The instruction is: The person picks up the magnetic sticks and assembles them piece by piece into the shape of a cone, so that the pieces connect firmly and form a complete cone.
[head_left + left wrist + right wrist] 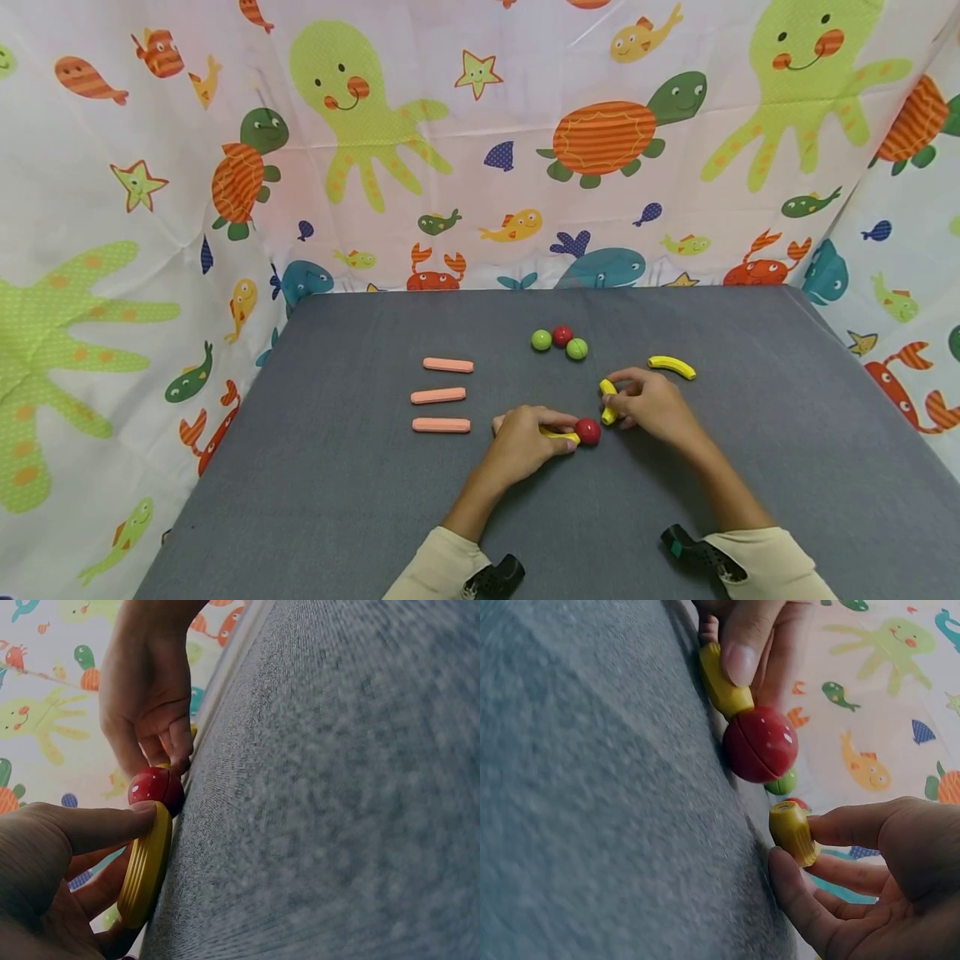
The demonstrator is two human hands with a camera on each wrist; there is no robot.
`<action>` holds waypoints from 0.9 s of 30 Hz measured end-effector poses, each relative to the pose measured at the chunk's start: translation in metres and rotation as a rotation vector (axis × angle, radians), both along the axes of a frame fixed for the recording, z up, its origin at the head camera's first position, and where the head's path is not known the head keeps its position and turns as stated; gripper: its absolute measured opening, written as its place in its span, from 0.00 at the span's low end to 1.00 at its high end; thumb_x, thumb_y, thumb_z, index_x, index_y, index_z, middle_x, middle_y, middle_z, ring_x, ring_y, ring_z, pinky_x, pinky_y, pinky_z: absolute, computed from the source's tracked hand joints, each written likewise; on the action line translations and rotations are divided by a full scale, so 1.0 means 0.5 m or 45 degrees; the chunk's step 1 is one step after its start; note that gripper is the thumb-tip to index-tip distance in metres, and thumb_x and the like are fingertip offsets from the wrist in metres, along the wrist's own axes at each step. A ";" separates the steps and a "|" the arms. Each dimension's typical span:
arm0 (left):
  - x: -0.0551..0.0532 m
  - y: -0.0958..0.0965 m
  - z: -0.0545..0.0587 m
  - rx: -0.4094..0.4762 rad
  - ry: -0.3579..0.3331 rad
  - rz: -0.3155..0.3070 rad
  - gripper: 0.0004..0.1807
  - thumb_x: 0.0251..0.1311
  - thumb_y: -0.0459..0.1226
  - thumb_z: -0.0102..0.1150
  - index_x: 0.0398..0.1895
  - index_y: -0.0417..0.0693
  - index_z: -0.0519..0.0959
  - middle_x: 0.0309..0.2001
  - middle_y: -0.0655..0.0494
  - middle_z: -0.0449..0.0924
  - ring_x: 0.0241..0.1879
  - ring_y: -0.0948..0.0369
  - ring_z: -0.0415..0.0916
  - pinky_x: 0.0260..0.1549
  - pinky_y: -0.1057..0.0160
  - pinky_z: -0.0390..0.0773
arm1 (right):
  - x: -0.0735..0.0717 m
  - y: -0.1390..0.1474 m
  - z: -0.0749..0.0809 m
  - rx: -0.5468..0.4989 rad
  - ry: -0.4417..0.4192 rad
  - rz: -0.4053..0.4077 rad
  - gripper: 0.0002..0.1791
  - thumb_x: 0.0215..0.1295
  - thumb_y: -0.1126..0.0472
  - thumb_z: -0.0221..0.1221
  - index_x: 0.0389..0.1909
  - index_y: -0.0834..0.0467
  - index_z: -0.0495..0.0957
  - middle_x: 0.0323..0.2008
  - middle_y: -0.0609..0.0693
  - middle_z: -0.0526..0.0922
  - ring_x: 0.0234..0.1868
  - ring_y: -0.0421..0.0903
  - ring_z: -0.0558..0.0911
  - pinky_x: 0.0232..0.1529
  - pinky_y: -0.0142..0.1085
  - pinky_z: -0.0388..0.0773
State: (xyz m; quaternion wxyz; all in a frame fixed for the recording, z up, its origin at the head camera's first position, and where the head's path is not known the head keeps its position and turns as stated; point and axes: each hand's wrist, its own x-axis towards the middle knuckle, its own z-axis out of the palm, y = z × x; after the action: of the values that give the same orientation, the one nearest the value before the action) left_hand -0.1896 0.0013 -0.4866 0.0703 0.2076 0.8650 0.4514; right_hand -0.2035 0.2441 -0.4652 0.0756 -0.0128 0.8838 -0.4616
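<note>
My left hand (523,440) pinches a yellow curved magnetic stick (147,870) between thumb and fingers, low over the grey table. A red ball (588,432) touches the right end of that stick. Just to the right, my right hand (657,407) grips a second yellow curved stick (790,834) between its thumb and fingertips. In the right wrist view, one end of this stick shows a small round metal face. A small gap lies between it and the red ball. A third yellow curved stick (672,367) lies behind the right hand.
Three straight pink sticks (441,425) lie in a column at the left. Farther back, two green balls (577,349) and another red ball (562,336) sit close together. A curtain (465,125) printed with sea animals hangs behind the grey table (337,500).
</note>
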 end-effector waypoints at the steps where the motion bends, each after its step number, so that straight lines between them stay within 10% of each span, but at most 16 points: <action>1: 0.000 0.000 0.000 -0.003 0.002 -0.003 0.15 0.60 0.42 0.77 0.50 0.59 0.92 0.44 0.70 0.91 0.51 0.70 0.81 0.46 0.54 0.55 | 0.001 -0.002 0.000 -0.004 -0.003 -0.002 0.24 0.72 0.59 0.67 0.62 0.67 0.78 0.37 0.56 0.88 0.30 0.47 0.88 0.35 0.39 0.87; 27: -0.001 0.000 -0.003 0.005 0.007 -0.012 0.14 0.60 0.42 0.77 0.50 0.59 0.92 0.45 0.70 0.91 0.50 0.71 0.81 0.46 0.55 0.55 | 0.008 -0.013 0.006 -0.102 -0.080 0.029 0.23 0.73 0.61 0.66 0.61 0.71 0.78 0.40 0.60 0.88 0.33 0.48 0.89 0.36 0.42 0.89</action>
State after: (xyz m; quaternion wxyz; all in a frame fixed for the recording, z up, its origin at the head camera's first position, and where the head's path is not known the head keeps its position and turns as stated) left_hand -0.1899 0.0012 -0.4882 0.0698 0.2132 0.8632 0.4524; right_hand -0.1997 0.2377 -0.4624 0.1080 -0.0114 0.8615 -0.4960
